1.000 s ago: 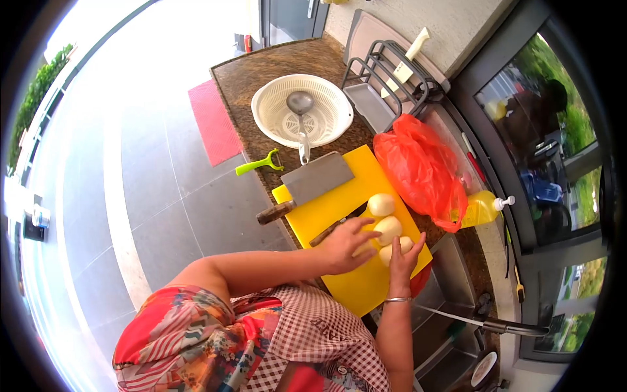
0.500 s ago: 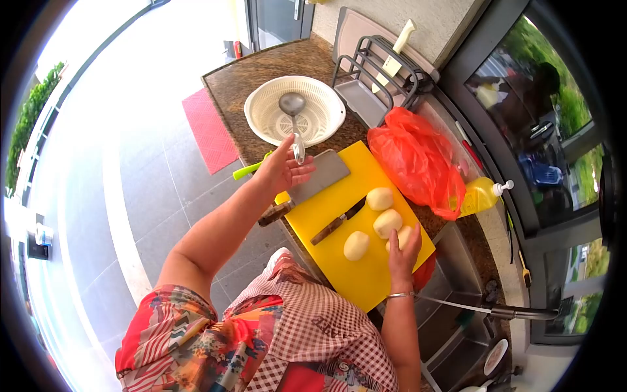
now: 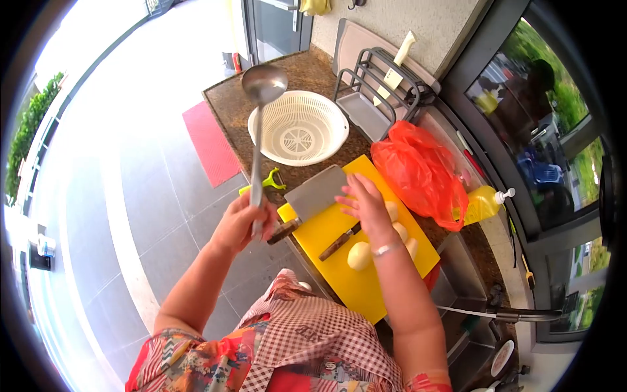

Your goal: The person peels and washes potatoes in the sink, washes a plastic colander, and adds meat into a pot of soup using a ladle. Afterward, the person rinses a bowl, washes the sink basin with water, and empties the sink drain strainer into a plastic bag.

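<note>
My left hand (image 3: 243,223) is closed around the handle of a metal ladle (image 3: 258,134), whose bowl is raised over the near edge of the white colander (image 3: 330,127). Open, with its fingers spread, my right hand (image 3: 367,208) is above the yellow cutting board (image 3: 356,291), partly covering the pale peeled potatoes (image 3: 359,255). A cleaver (image 3: 317,192) lies across the board's far left corner, its wooden handle past the edge. The small knife (image 3: 338,244) lies beside the potatoes. A green peeler (image 3: 274,181) sits between the colander and the cleaver.
A dark rack (image 3: 372,108) with a white-handled knife (image 3: 396,68) stands behind the colander. Right of the board are a red plastic bag (image 3: 418,173) and a yellow pump bottle (image 3: 481,204). The sink (image 3: 460,287) and its faucet (image 3: 529,315) are at the lower right.
My left hand moved from the potatoes to the ladle, took its handle and lifted it out of the colander. My right hand left the potatoes, moving up and left toward the cleaver.
</note>
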Demonstrator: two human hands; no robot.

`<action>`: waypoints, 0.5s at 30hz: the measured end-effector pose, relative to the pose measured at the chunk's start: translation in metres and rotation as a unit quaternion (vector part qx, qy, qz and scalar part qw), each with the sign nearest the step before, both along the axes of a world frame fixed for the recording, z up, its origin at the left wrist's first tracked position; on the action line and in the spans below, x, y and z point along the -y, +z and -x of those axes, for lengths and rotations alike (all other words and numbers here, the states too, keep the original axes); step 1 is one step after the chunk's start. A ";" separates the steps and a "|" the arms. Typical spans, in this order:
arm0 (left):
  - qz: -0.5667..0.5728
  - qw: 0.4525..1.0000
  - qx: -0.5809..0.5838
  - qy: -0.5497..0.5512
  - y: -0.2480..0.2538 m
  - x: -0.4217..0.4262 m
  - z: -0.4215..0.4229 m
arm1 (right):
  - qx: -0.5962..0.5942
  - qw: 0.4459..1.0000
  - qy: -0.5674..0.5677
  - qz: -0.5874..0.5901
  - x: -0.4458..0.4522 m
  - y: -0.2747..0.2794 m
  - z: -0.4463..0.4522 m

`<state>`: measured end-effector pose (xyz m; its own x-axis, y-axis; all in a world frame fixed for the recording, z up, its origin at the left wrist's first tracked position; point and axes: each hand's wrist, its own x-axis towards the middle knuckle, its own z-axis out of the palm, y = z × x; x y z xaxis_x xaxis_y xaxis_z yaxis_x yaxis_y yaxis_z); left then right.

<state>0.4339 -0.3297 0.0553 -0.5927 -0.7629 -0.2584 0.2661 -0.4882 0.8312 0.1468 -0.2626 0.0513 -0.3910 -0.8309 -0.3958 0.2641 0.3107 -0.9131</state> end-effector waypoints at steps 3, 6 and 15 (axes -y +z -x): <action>-0.041 0.995 0.074 0.043 0.011 -0.020 -0.044 | 0.065 0.997 0.010 -0.048 0.073 -0.027 -0.008; -0.010 0.987 0.132 0.089 -0.001 -0.045 -0.081 | 0.081 0.993 0.001 -0.086 0.126 -0.045 -0.017; 0.092 0.968 0.125 0.197 -0.038 -0.098 -0.114 | 0.118 0.988 -0.016 0.098 0.101 -0.028 -0.039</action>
<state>0.5482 -0.2320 0.0173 -0.1825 -0.9635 -0.1957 0.1802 -0.2284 0.9567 0.1858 -0.3637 0.0229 -0.3338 -0.8897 -0.3115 0.4839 0.1219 -0.8666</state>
